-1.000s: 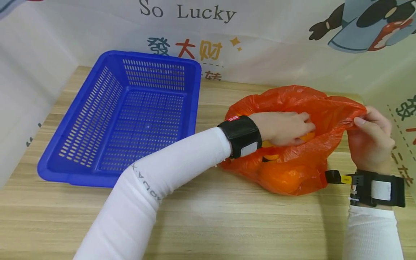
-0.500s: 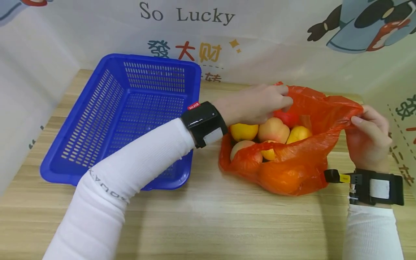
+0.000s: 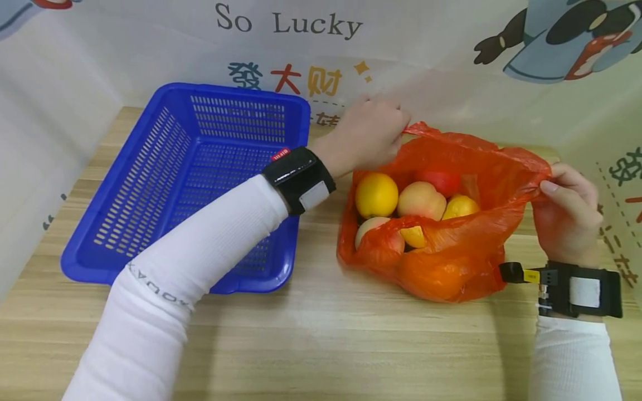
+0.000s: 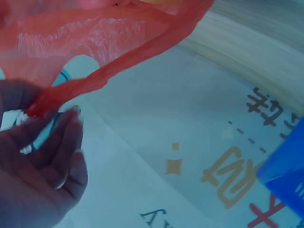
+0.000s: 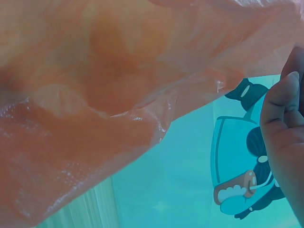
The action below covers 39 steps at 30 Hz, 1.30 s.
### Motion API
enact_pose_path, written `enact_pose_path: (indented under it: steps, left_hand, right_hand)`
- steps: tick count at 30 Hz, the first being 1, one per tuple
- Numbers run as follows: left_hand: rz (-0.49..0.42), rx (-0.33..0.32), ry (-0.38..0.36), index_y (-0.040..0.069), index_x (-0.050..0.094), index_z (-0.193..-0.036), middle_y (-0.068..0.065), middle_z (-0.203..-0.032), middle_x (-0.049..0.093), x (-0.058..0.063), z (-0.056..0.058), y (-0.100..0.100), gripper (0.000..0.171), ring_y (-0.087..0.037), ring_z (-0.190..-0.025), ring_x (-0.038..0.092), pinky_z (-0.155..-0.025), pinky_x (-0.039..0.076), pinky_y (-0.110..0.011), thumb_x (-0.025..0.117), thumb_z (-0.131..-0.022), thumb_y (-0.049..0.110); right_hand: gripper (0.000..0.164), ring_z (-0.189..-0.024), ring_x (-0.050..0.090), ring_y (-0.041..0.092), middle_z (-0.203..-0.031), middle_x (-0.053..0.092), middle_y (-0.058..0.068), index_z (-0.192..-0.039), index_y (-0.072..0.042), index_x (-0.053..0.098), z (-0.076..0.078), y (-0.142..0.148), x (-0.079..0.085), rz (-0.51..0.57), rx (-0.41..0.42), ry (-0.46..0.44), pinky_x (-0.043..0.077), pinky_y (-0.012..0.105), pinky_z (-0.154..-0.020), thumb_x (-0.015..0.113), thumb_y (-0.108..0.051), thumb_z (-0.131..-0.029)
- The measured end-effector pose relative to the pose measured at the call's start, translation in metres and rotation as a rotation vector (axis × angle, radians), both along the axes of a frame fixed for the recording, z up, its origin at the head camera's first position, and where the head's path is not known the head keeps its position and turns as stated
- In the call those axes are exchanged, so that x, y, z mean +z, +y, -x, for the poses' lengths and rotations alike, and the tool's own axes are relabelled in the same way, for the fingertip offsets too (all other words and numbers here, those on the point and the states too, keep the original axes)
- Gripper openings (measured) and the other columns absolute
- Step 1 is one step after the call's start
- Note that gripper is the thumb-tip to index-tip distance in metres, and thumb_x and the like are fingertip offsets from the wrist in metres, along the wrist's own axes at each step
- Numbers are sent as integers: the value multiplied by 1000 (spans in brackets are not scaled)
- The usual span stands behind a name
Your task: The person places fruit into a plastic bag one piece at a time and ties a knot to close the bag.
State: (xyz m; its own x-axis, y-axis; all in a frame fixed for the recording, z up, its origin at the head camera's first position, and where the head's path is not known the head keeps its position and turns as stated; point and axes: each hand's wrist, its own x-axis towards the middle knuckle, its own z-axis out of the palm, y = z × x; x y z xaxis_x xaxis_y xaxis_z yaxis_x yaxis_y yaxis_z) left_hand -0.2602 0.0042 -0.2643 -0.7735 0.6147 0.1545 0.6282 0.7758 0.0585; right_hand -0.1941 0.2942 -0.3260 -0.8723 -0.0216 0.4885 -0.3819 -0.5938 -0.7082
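A red plastic bag (image 3: 481, 239) sits on the table with its mouth spread, several fruits inside. My left hand (image 3: 366, 133) pinches the bag's back left edge and draws it up; the left wrist view shows the twisted red strip (image 4: 71, 92) running into the fingers. On the far side, my right hand (image 3: 572, 217) grips the bag's right edge between thumb and fingers. Inside lie a round yellow fruit (image 3: 376, 195), a peach (image 3: 422, 201), a red fruit (image 3: 441, 181) and a lemon-like yellow fruit (image 3: 460, 207). More fruit shows through the front plastic.
A blue perforated basket (image 3: 70, 262) stands left of the bag, partly under my left forearm. Printed white sheeting (image 3: 426, 72) hangs behind the wooden table (image 3: 321, 345) and down both sides.
My left hand has come out of the bag, moving left and back to its far edge, which it now pulls leftward. The fruit has come into view. My right hand keeps its grip.
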Motion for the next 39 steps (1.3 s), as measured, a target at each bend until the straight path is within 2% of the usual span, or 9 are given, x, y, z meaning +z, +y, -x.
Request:
enact_pose_path:
  steps: [6,9,14,19,27,30,32,36,39]
  left_hand:
    - [-43,-10,-111,11,60,-117,-2,-109,70,-3,4,-15,21,-22,-100,66,-86,51,-34,47,-101,15]
    - [-60,30,-119,13,61,-114,-1,-101,69,-4,4,-22,23,-23,-99,65,-92,42,-37,44,-105,25]
    - [-76,72,-81,13,64,-108,-1,-89,66,-5,5,-30,31,-25,-92,64,-83,34,-36,41,-105,35]
    - [-93,102,-134,11,62,-106,-3,-87,57,-6,5,-33,30,-24,-84,61,-69,44,-31,42,-105,33]
    - [-120,149,-199,9,60,-109,-5,-89,55,-9,5,-32,29,-24,-84,61,-71,52,-32,41,-106,30]
    - [-132,155,-210,8,60,-109,-5,-89,55,-9,4,-31,29,-24,-83,61,-71,52,-32,41,-106,30]
    - [-142,157,-223,8,60,-110,-5,-89,55,-8,4,-31,29,-23,-83,61,-71,51,-30,41,-106,29]
    - [-149,158,-236,7,60,-111,-6,-90,56,-8,4,-31,29,-22,-81,61,-70,50,-28,41,-106,28]
    - [-143,158,-246,7,60,-111,-6,-91,57,-8,3,-32,28,-21,-81,61,-70,49,-28,41,-106,27]
  right_hand:
    - [47,-82,62,29,-94,70,23,-94,21,63,0,-1,1,-67,50,5,56,32,-78,17,15,-88]
    - [43,-83,63,28,-95,71,22,-96,20,63,1,-2,2,-110,69,15,56,31,-80,21,15,-89]
    - [34,-86,64,25,-98,72,19,-100,19,63,2,-5,3,-209,52,37,56,29,-82,31,16,-91]
    - [23,-83,64,22,-95,71,15,-105,14,60,2,-8,6,-278,-51,29,56,25,-80,43,13,-90]
    - [18,-84,60,20,-94,69,10,-102,11,64,-11,-29,38,-425,-337,147,52,22,-79,61,7,-84]
    - [14,-89,57,17,-96,68,3,-96,12,65,-24,-43,57,-596,-409,244,47,21,-83,64,5,-84]
    - [12,-92,57,12,-98,68,-5,-93,11,66,-32,-53,69,-811,-423,333,45,19,-84,65,1,-86]
    - [20,-93,57,7,-101,68,-5,-101,0,71,-42,-78,82,-1339,-295,499,45,19,-81,74,-9,-84]
    - [45,-92,59,10,-110,66,0,-118,-12,68,-47,-99,81,-1691,-140,477,51,25,-78,81,-33,-80]
